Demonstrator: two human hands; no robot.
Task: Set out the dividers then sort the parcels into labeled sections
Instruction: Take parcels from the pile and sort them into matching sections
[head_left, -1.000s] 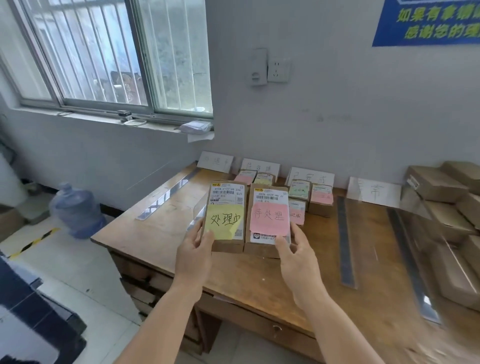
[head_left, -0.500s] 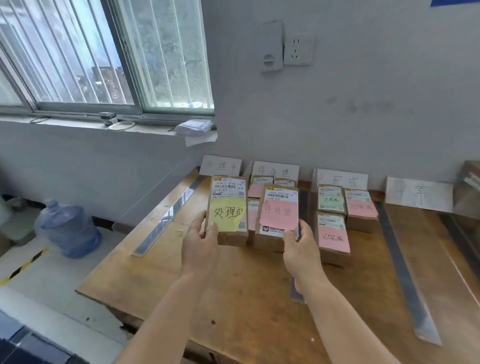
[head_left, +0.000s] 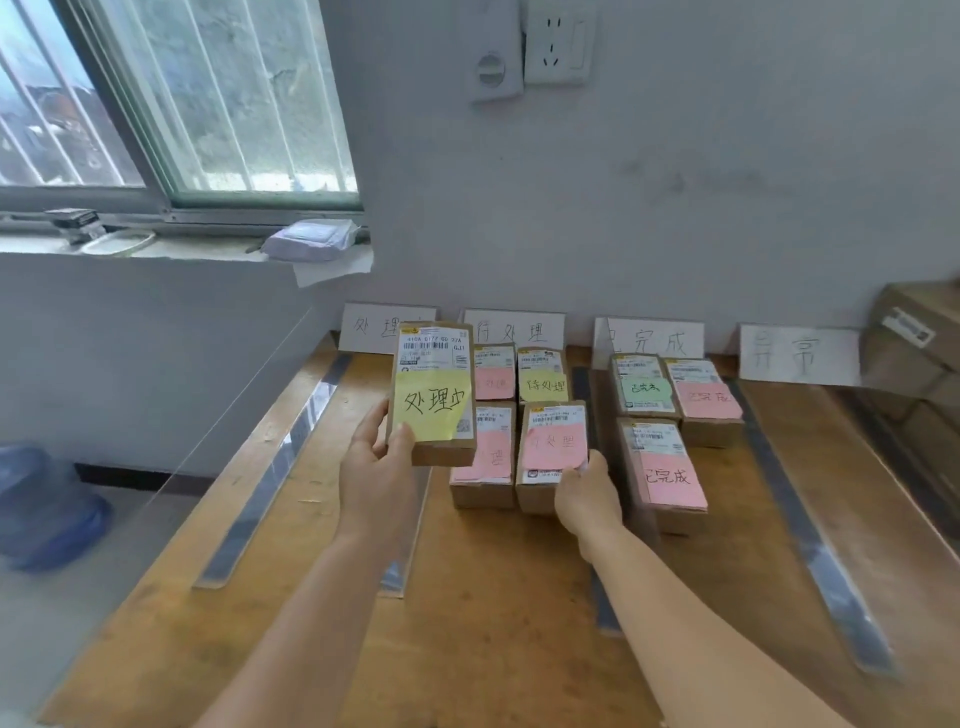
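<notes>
My left hand (head_left: 378, 457) grips a brown parcel with a yellow note (head_left: 434, 395) and holds it up above the table's left sections. My right hand (head_left: 589, 496) holds the near right corner of a parcel with a pink note (head_left: 553, 447), which sits on the table in the second section beside three other parcels (head_left: 488, 467). Three parcels (head_left: 670, 467) lie in the third section. Clear dividers (head_left: 270, 483) run front to back across the wooden table (head_left: 493, 597). Four white paper labels (head_left: 514, 330) lean on the wall behind the sections.
Stacked brown boxes (head_left: 914, 353) stand at the table's right end. A blue water jug (head_left: 47, 509) sits on the floor at the left. A window with a cluttered sill (head_left: 311, 241) is at the upper left. A socket (head_left: 558, 44) is on the wall.
Both hands moved forward over the table. The pink-note parcel went down into the second section. The yellow-note parcel shifted left and stays lifted.
</notes>
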